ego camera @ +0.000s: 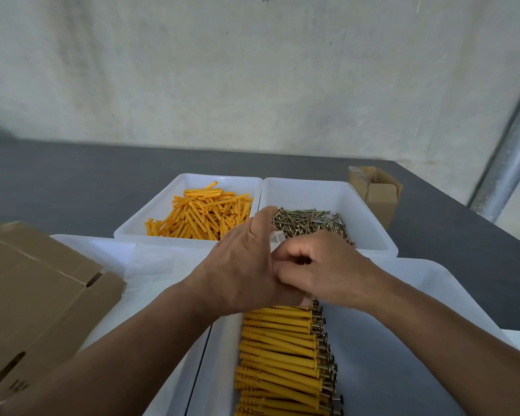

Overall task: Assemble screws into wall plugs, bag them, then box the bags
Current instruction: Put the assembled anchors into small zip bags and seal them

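A row of assembled wall plugs [282,355], orange sleeves with screw heads sticking out on their right ends, lies side by side along the left part of the near white tray [433,295]. Both hands meet over the far end of this row, touching each other. The left hand [240,265] shows its back to the camera with the thumb raised; its fingers are hidden, so whether it grips anything cannot be told. The right hand [321,265] has its fingers curled inward, and what lies inside the curl cannot be told either. A scrap of clear plastic [277,236] pokes up between the two hands.

Beyond them, two white trays stand side by side on the dark grey tabletop [57,181]: the left tray [150,217] holds loose orange plugs [201,217], the right tray [367,205] a heap of loose screws [309,223]. A small open cardboard box [376,193] stands just beside the screw tray's far right corner. At the near left lie flattened cardboard boxes [36,289], partly over another white tray [108,250]. A metal pipe [511,157] rises at the right against the pale wall.
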A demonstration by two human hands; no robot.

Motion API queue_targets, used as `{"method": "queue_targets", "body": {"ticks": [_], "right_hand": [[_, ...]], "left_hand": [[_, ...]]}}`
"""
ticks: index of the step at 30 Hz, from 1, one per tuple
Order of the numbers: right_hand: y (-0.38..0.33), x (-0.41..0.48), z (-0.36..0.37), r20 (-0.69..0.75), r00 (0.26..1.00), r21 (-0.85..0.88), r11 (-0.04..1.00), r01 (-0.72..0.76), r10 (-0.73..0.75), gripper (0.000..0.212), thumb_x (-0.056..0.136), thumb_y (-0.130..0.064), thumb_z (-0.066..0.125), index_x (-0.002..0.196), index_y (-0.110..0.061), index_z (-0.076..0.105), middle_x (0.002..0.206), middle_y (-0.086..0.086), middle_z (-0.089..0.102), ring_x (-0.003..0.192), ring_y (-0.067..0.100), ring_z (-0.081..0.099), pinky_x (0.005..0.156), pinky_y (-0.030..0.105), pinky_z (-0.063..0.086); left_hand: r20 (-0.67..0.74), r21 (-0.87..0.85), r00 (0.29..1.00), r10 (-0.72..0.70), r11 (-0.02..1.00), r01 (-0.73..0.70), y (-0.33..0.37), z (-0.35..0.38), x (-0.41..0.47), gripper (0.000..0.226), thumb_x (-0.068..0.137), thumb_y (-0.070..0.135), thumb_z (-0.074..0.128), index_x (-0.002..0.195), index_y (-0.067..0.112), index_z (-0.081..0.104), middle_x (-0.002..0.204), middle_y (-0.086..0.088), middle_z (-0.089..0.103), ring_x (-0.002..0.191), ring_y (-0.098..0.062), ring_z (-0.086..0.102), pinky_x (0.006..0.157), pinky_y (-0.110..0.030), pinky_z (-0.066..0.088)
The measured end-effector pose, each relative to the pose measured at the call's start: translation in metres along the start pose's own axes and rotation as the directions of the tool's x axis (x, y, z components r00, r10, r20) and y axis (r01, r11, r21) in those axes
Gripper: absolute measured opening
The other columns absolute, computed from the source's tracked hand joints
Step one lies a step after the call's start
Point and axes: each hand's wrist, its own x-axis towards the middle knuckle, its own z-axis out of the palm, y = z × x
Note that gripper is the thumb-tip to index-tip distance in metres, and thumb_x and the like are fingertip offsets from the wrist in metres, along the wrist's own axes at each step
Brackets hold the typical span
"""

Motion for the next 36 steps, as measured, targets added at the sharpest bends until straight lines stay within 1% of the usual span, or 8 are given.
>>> {"method": "queue_targets", "body": {"ticks": [4,9,13,19,24,27,30,36], "right_hand": [[-0.001,0.001,0.001,-0.054,0.999,-0.014,1.0,0.001,-0.002,0.019,0.089,-0.025,0.067,0.074,-0.036,0.069,0.07,-0.021,0.068,0.067,-0.004,0.065,0.063,0.015,0.048],[-0.003,0.0,-0.005,-0.113,0.993,0.16,0.987,-0.013,0.032,0.017,0.084,-0.018,0.07,0.07,-0.028,0.068,0.08,-0.007,0.071,0.081,0.011,0.067,0.083,0.04,0.056],[-0.004,-0.002,-0.005,-0.053,0.998,0.197,0.98,-0.021,0.032,0.021,0.078,-0.021,0.067,0.061,-0.031,0.061,0.058,-0.014,0.053,0.06,0.004,0.049,0.066,0.036,0.045],[-0.009,-0.003,-0.004,-0.011,0.999,0.215,0.976,-0.034,0.037,0.024,0.087,-0.016,0.059,0.103,-0.033,0.066,0.094,-0.005,0.072,0.078,0.01,0.073,0.083,0.041,0.056],[-0.005,0.0,-0.011,-0.15,0.986,0.167,0.985,-0.047,0.072,0.023,0.091,-0.021,0.055,0.091,-0.035,0.073,0.083,-0.009,0.073,0.076,0.008,0.071,0.079,0.043,0.058],[0.003,0.001,-0.018,-0.193,0.977,-0.021,0.995,-0.102,0.096,0.028,0.094,-0.017,0.052,0.084,-0.036,0.069,0.081,-0.016,0.07,0.072,0.002,0.069,0.073,0.028,0.058],[0.014,0.001,-0.019,-0.054,0.989,-0.301,0.942,-0.147,0.137,0.027,0.095,-0.018,0.051,0.098,-0.033,0.072,0.086,-0.021,0.064,0.074,-0.002,0.063,0.067,0.014,0.048],[0.025,0.0,-0.005,0.148,0.938,-0.605,0.779,-0.164,0.312,0.031,0.094,-0.017,0.052,0.119,-0.014,0.068,0.114,0.001,0.068,0.104,0.017,0.062,0.089,0.031,0.053]], "left_hand": [[-0.008,-0.058,1.0,-0.012,0.998,0.011,-0.001,0.001,0.001,0.124,0.046,0.065,0.083,0.142,0.04,0.009,0.142,0.003,0.046,0.131,-0.01,0.041,0.098,-0.021,0.028],[0.036,-0.077,0.996,-0.083,0.993,0.086,-0.008,0.0,0.002,0.122,0.04,0.078,0.073,0.139,0.046,0.01,0.144,0.003,0.045,0.128,-0.013,0.043,0.095,-0.023,0.032],[0.061,-0.027,0.993,-0.101,0.994,0.103,-0.01,0.0,0.002,0.121,0.042,0.08,0.07,0.142,0.031,0.022,0.135,0.011,0.046,0.115,-0.008,0.046,0.093,-0.025,0.039],[0.017,-0.025,1.0,-0.007,1.0,0.008,0.0,-0.004,0.001,0.107,0.041,0.081,0.066,0.131,0.033,0.036,0.117,0.018,0.046,0.107,-0.006,0.048,0.09,-0.031,0.047],[0.04,0.005,0.998,-0.042,0.999,0.042,-0.008,-0.008,0.002,0.091,0.052,0.067,0.08,0.126,0.035,0.037,0.109,0.02,0.047,0.099,-0.007,0.049,0.077,-0.021,0.044],[0.054,-0.026,0.996,-0.078,0.997,0.079,-0.013,-0.012,0.001,0.099,0.051,0.065,0.082,0.132,0.035,0.034,0.112,0.021,0.045,0.101,-0.006,0.046,0.07,-0.01,0.037],[0.078,-0.078,0.992,-0.102,0.991,0.108,-0.016,-0.016,0.001,0.102,0.051,0.063,0.084,0.135,0.035,0.034,0.121,0.017,0.046,0.108,-0.01,0.046,0.075,-0.015,0.039],[0.104,-0.127,0.987,-0.12,0.983,0.133,-0.019,-0.022,0.001,0.097,0.053,0.06,0.085,0.133,0.035,0.036,0.123,0.014,0.049,0.111,-0.012,0.048,0.08,-0.017,0.042]]}}
